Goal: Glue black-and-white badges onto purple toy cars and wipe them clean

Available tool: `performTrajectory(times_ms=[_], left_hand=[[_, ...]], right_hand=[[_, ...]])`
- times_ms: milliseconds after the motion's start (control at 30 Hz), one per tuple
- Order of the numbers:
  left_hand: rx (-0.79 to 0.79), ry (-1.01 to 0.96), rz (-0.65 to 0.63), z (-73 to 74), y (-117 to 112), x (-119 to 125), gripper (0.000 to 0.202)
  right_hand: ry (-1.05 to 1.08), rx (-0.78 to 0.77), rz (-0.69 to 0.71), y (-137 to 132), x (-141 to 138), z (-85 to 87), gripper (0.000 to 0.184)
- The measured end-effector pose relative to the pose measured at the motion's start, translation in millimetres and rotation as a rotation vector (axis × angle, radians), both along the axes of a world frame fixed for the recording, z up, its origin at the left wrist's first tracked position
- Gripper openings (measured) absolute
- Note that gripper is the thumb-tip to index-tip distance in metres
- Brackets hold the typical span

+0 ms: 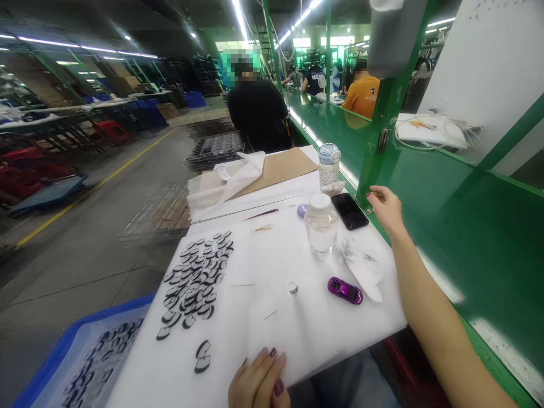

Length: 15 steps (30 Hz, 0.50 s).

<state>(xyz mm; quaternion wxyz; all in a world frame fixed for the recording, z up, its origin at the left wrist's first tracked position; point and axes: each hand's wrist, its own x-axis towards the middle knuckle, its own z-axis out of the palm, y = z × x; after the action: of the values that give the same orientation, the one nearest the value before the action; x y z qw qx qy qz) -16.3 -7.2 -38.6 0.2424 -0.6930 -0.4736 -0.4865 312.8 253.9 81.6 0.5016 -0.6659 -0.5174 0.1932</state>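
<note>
My left hand (259,381) rests at the front edge of the white tabletop (250,317), fingers laid out on it and nothing seen in them. My right hand (387,208) is raised at the table's right side, beside a green post (378,136). Its fingers are loosely bent and apart, and I see nothing held. Many small dark-edged curved pieces (198,277) lie on the left, with two nearer pieces (203,362) set apart. A purple toy car (345,290), a small clear-and-white cap-like item (292,287) and a thin pin-like stick (270,315) lie mid-table.
A clear jar with a white lid (322,226), a black phone (349,211), a tissue (363,266) and a patterned cup (329,167) stand or lie on the right. Cardboard (291,167) covers the far end. A blue crate (80,334) sits below left; a person in black (258,110) sits ahead.
</note>
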Motion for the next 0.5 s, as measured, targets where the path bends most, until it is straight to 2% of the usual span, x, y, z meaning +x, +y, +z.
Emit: performTrajectory(times_ms=[133,200,267,333,400,500], left_hand=[[-0.084,-0.062,-0.038,20.4,-2,12,0.027],[-0.098,-0.080,-0.056,28.1,-3,16,0.026],[-0.105,-0.129,-0.056,34.4,-4,19,0.026],[-0.145,-0.193,-0.047,41.3,-5,22,0.025],[-0.221,-0.239,-0.029,50.2,-7,24,0.022],[-0.365,-0.223,-0.007,66.5,-7,25,0.012]], right_hand=[[0.017,0.213,0.088,-56,-14,42.3,0.035],[-0.026,0.216,0.221,-96,-27,48.5,0.030],[-0.198,0.085,0.393,-134,-42,39.0,0.028],[-0.428,-0.095,0.509,-163,-55,17.8,0.035],[-0.613,-0.212,0.508,-180,-65,-6.9,0.044],[-0.729,-0.265,0.387,-184,-73,-31.9,0.048]])
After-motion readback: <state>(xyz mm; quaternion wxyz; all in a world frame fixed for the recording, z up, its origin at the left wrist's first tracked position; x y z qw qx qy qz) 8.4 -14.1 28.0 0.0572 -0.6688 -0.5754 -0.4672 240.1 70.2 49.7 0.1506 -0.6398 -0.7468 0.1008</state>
